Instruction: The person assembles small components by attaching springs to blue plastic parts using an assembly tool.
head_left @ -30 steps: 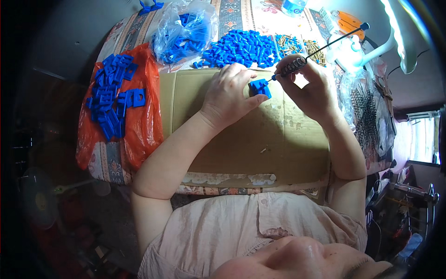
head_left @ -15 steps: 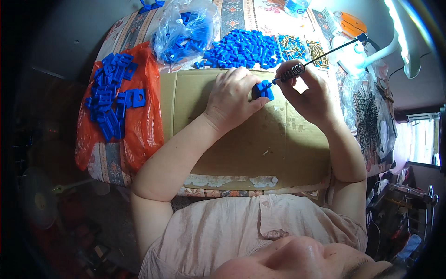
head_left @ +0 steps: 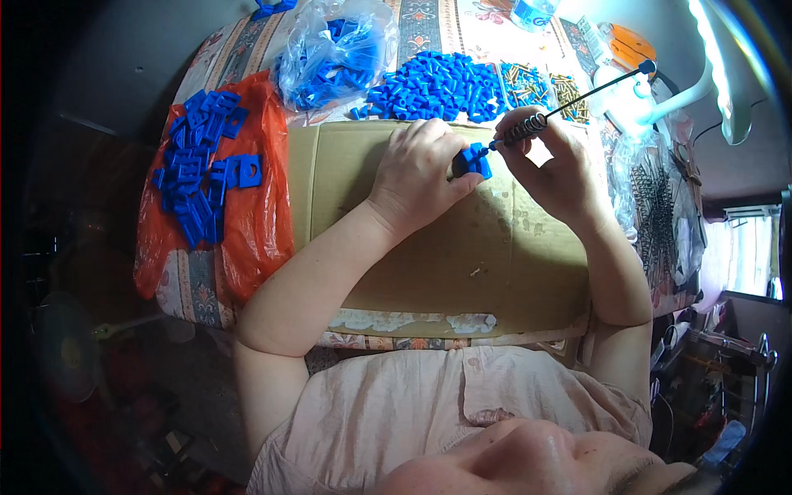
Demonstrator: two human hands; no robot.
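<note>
I've got left hand (head_left: 421,169) grasping blue plastic block (head_left: 476,162) over cardboard sheet's (head_left: 412,264) far half, right hand (head_left: 561,169) pinching spring-wrapped black rod (head_left: 528,127), rod's lower end at block's right side, blue cone pile (head_left: 437,87) beyond.

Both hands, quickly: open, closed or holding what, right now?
Left hand: closed, holding a blue block.
Right hand: closed, holding a black rod with a spring.

both hands (head_left: 419,167) close together, curled
</note>
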